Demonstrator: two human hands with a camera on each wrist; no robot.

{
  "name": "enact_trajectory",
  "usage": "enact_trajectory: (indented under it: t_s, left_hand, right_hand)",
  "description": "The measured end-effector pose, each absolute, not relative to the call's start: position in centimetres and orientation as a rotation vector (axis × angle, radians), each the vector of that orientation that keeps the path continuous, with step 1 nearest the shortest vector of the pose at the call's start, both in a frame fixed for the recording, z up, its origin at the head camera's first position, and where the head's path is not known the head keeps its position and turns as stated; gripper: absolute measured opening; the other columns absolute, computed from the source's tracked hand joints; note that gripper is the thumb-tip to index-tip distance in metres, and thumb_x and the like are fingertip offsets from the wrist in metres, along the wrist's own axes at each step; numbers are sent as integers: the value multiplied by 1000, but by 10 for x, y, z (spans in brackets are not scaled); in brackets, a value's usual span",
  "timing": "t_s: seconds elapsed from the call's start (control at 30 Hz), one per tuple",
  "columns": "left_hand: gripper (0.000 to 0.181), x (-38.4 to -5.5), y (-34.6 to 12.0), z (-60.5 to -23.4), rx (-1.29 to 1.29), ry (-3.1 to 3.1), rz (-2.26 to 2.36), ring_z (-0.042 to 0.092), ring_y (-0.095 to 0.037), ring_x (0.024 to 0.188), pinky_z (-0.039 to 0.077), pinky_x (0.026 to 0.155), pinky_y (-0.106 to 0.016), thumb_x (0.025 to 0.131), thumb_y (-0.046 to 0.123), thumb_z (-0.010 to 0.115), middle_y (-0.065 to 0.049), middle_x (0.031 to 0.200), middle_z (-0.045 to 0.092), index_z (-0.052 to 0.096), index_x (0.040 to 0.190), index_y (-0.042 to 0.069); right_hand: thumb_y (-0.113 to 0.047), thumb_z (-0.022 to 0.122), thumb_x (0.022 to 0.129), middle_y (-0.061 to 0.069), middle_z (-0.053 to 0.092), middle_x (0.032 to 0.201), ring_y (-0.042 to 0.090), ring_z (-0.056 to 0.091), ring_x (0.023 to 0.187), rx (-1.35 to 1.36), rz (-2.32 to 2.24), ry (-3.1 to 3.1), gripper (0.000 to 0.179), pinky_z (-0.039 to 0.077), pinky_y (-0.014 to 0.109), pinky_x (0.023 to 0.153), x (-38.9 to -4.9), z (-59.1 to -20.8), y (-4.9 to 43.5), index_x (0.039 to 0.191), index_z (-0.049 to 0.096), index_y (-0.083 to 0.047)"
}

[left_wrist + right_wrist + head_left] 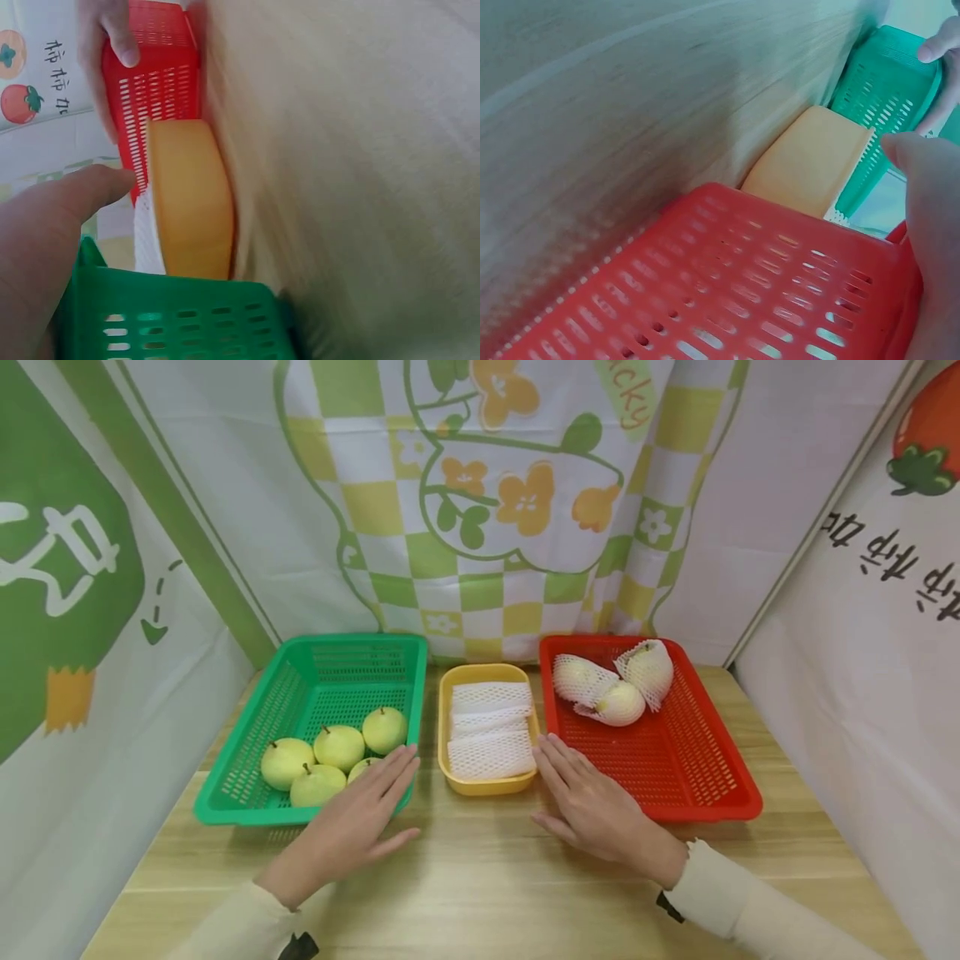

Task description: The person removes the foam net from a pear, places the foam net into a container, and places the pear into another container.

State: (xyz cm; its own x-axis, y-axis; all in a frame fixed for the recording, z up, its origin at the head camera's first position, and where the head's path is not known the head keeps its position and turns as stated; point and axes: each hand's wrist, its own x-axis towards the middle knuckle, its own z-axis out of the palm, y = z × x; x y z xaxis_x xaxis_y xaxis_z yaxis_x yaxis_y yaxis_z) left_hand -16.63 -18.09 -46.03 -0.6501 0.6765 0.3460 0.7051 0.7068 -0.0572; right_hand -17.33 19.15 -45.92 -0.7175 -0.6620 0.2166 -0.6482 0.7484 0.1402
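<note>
My left hand (362,814), fingers straight, hovers over the near right corner of the green basket (225,810). Inside that basket lie several yellow-green pears (339,747), one partly hidden under the hand. My right hand (592,802) is stretched flat with its fingertips at the left rim of the red basket (731,752). Three pears in white foam nets (648,672) sit toward the back of the red basket. Between the hands stands a yellow tray (487,787) with white foam net sleeves (491,752) stacked in it. Neither hand holds anything.
All three containers stand on a wooden table (480,885) in front of a checked, flowered cloth (480,602). White printed panels (847,693) close in the left and right sides. Bare wood shows along the near edge.
</note>
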Motion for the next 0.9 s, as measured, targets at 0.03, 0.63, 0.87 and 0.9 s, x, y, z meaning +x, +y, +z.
enact_trajectory:
  t_s: [0.03, 0.63, 0.87, 0.9]
  left_hand:
    - [95, -166, -180, -463, -1065, -2567, -84, 43, -42, 152, 46, 120, -54, 90, 44, 82, -26, 166, 39, 40, 157, -9]
    - [100, -163, -180, -474, -978, -2569, 13, 37, -36, 158, 41, 126, -49, 91, 53, 77, -19, 172, 33, 35, 162, -3]
    - [98, -163, -181, -474, -978, -2570, 25, 36, -36, 158, 41, 126, -48, 93, 55, 75, -18, 172, 33, 36, 162, -3]
    - [98, -163, -181, -475, -981, -2570, 32, 36, -36, 158, 41, 126, -48, 93, 55, 74, -19, 172, 33, 36, 162, -3]
  right_hand:
    - [-52, 64, 102, 23, 31, 171, 39, 31, 160, 1040, -69, -2710, 89, 37, 49, 128, -173, -458, 192, 162, 32, 5]
    - [-39, 68, 103, 26, 37, 168, 43, 38, 155, 861, 322, -3151, 82, 33, 59, 128, -254, -347, 208, 163, 31, 4]
    - [-36, 66, 101, 37, 54, 148, 53, 52, 138, 687, 273, -3168, 75, 42, 63, 120, -319, -350, 222, 151, 43, 15]
    - [-35, 67, 100, 37, 58, 142, 53, 55, 133, 686, 274, -3166, 71, 45, 62, 117, -325, -353, 223, 147, 48, 16]
